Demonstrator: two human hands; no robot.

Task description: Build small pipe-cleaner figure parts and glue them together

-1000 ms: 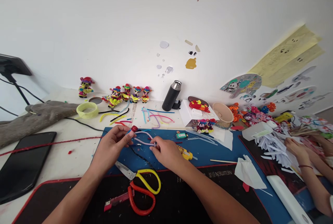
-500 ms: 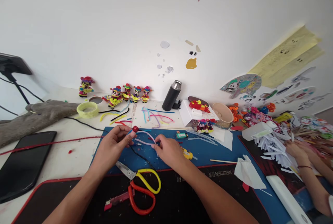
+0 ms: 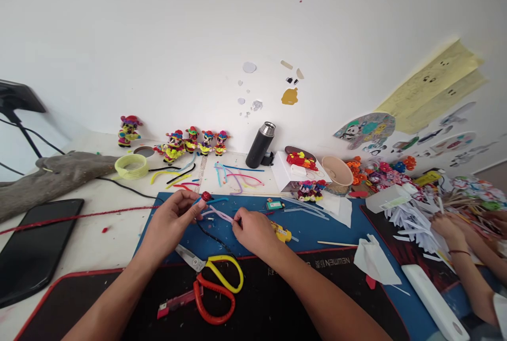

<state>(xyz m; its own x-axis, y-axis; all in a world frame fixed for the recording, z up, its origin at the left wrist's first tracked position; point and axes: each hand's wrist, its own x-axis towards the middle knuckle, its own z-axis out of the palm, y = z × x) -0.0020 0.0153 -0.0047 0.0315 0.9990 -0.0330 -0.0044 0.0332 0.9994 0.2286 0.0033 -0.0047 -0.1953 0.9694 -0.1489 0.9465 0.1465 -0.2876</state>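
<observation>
My left hand [image 3: 180,217] is closed on a small red coiled pipe-cleaner piece [image 3: 206,196], pinched between thumb and fingers. A blue pipe cleaner [image 3: 219,200] sticks out from it to the right. Two strands of a lavender pipe cleaner [image 3: 217,214] run from this piece to my right hand [image 3: 253,229], whose thumb and forefinger pinch their far end. The strands lie close together near the right fingertips. Below the hands, scissors [image 3: 214,267] with one yellow and one red handle lie partly open on the mat, beside a pink cutter [image 3: 178,303].
Several pipe-cleaner figures [image 3: 174,147] stand along the wall, with loose pipe cleaners [image 3: 237,174] in front. A black flask [image 3: 259,145] and a white box [image 3: 283,172] stand behind the blue mat [image 3: 309,230]. A phone [image 3: 39,251] lies left. At right, another person's hands [image 3: 447,227] handle white strips.
The lavender strands have gone from a wide, open loop to a narrow pair lying close together. My right hand has turned with their end; my left hand stays nearly still.
</observation>
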